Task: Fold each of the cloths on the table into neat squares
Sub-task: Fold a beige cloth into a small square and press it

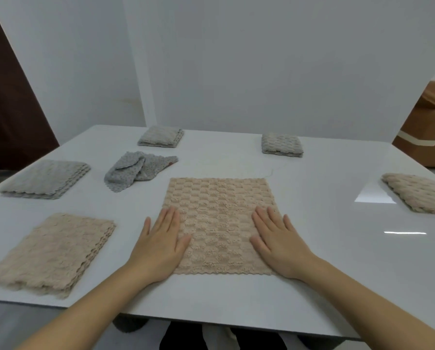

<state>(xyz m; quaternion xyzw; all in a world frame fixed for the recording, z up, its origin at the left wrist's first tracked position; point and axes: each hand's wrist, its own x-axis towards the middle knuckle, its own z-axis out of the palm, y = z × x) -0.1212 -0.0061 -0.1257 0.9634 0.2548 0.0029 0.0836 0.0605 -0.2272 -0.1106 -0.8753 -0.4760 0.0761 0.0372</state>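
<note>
Spread flat at the near middle of the white table (337, 261): the beige checked cloth (219, 218), unfolded, near hem just short of the front edge. Pressing on its left margin with the left hand (160, 243), palm down, fingers straight and close together, thumb out on the pile. Same on the right margin with the right hand (279, 243), fingers straight and slightly fanned, gripping nothing.

Around it, all apart from it:
- At near left, a folded beige cloth (52, 251), layered edges showing.
- Behind that, a folded grey cloth (44, 178).
- Just beyond the spread cloth's far left corner, a crumpled grey cloth (138, 170), not yet folded.
- Along the far edge, a pale folded square (160, 136) and a grey folded square (282, 144).
- Far right, a beige folded square (420, 193), cut off by the frame.

Behind the table, a white wall (261, 59) and a dark door (7, 97) at left. At right, a brown boxy shape (428, 127): box or furniture, cannot tell. Under the front edge, dark shapes too dim to make out. Side edges of the spread cloth hidden beneath both palms.
</note>
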